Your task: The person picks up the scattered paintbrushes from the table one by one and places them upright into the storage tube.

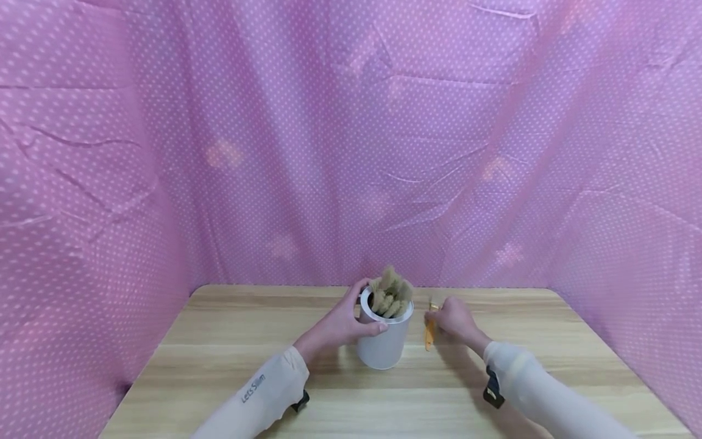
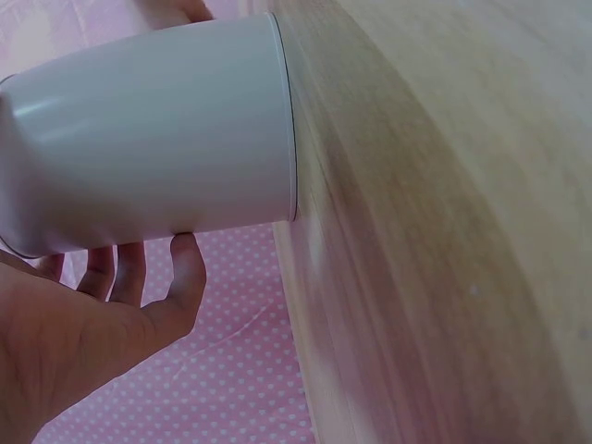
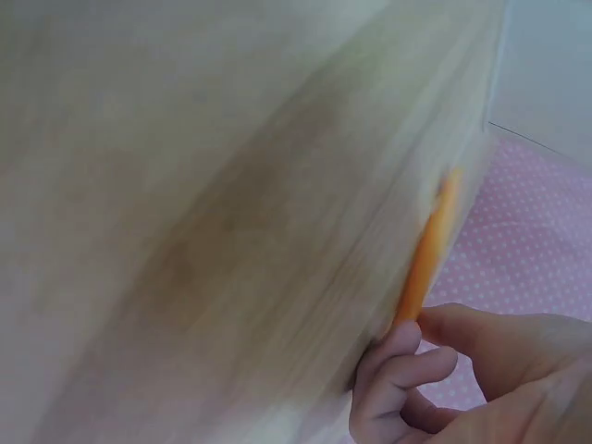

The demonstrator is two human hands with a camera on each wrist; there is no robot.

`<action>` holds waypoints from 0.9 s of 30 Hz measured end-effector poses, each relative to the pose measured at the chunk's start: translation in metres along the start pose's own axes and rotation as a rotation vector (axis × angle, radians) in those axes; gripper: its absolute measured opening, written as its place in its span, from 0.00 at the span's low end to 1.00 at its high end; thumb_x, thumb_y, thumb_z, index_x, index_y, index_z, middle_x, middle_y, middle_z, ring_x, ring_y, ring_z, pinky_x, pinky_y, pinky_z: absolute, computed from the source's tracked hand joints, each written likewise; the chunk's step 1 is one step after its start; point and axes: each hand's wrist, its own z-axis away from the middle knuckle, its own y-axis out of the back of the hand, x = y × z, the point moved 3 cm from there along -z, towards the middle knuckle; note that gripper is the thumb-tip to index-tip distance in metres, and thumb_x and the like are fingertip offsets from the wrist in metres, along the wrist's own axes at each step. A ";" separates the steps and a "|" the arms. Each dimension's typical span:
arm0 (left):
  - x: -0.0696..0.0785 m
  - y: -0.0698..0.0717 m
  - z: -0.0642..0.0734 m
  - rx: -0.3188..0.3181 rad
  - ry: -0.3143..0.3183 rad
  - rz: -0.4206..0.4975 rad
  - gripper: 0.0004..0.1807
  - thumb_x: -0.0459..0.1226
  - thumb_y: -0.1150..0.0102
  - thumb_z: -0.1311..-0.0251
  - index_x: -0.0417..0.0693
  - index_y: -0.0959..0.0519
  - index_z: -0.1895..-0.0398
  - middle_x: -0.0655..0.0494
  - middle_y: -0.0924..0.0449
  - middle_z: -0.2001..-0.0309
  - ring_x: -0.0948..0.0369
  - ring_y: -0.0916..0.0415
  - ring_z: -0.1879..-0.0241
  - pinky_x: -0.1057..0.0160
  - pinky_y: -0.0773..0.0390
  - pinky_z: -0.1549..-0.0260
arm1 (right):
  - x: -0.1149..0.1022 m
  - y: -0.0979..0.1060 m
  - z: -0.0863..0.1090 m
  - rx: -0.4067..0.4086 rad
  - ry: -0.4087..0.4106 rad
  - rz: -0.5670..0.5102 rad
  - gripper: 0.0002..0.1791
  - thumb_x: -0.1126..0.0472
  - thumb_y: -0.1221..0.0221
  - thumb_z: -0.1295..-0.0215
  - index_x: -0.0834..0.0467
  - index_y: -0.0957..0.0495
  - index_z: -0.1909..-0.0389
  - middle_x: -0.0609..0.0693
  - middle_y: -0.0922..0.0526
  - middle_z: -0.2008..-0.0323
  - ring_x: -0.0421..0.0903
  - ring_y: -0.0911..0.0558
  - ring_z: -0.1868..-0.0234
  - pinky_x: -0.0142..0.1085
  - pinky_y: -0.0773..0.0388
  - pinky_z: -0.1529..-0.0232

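Observation:
A white-grey cylindrical canister (image 1: 382,346) stands upright on the table, with tan, fluffy dried grass heads (image 1: 390,296) showing at its open top. My left hand (image 1: 342,320) grips the canister near the rim, thumb on the near side and fingers round the left and far side. In the left wrist view, fingertips touch the canister's wall (image 2: 157,139). To the right of it, my right hand (image 1: 455,318) pinches a slim orange-handled tool (image 1: 429,335), perhaps a small paintbrush, low over the table. Its orange handle (image 3: 427,259) sticks out past thumb and fingers; the fingers partly hide the other end.
The light wood table (image 1: 230,347) has rounded far corners. Pink cloth with white dots (image 1: 307,152) hangs behind it and along both sides. A black strap piece (image 1: 493,390) shows under the right sleeve, and another (image 1: 300,401) under the left.

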 end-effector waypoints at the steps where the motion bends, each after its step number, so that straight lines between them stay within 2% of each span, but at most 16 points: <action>1: 0.000 0.000 0.000 0.000 -0.005 -0.004 0.57 0.54 0.24 0.48 0.66 0.51 0.20 0.58 0.40 0.28 0.54 0.41 0.29 0.39 0.39 0.34 | 0.002 0.000 -0.001 0.005 -0.003 -0.011 0.23 0.65 0.32 0.41 0.60 0.29 0.93 0.43 0.35 0.97 0.36 0.39 0.94 0.28 0.45 0.90; 8: -0.001 0.000 -0.001 0.009 -0.012 -0.016 0.57 0.54 0.24 0.49 0.66 0.50 0.21 0.59 0.40 0.28 0.54 0.41 0.29 0.39 0.40 0.34 | 0.007 0.004 0.000 -0.002 -0.076 -0.044 0.21 0.67 0.34 0.45 0.57 0.31 0.93 0.50 0.28 0.93 0.39 0.33 0.93 0.27 0.38 0.90; 15: 0.000 -0.002 0.002 0.000 0.000 -0.008 0.57 0.55 0.24 0.49 0.67 0.51 0.20 0.57 0.41 0.28 0.53 0.42 0.29 0.38 0.40 0.34 | 0.007 0.008 0.006 -0.004 -0.080 -0.073 0.19 0.67 0.34 0.44 0.60 0.27 0.92 0.50 0.27 0.93 0.40 0.31 0.91 0.28 0.37 0.89; 20: 0.000 -0.002 0.002 0.006 -0.007 -0.009 0.57 0.54 0.23 0.49 0.67 0.51 0.20 0.57 0.40 0.28 0.53 0.41 0.29 0.39 0.40 0.34 | 0.005 0.009 0.008 -0.027 -0.099 -0.148 0.19 0.66 0.34 0.40 0.60 0.27 0.88 0.51 0.26 0.89 0.39 0.31 0.88 0.28 0.36 0.86; 23: 0.000 -0.001 0.001 0.003 -0.015 -0.010 0.56 0.54 0.24 0.48 0.67 0.50 0.21 0.57 0.40 0.28 0.53 0.41 0.29 0.39 0.38 0.35 | -0.001 0.011 0.011 -0.060 -0.089 -0.214 0.15 0.66 0.36 0.35 0.63 0.23 0.81 0.52 0.24 0.85 0.42 0.28 0.83 0.30 0.32 0.83; 27: -0.001 0.000 0.000 -0.002 -0.012 -0.007 0.56 0.54 0.24 0.48 0.68 0.50 0.21 0.58 0.40 0.28 0.53 0.41 0.30 0.38 0.37 0.35 | -0.014 0.022 0.013 -0.113 -0.054 -0.329 0.10 0.64 0.37 0.30 0.69 0.19 0.66 0.53 0.20 0.76 0.46 0.21 0.74 0.34 0.23 0.73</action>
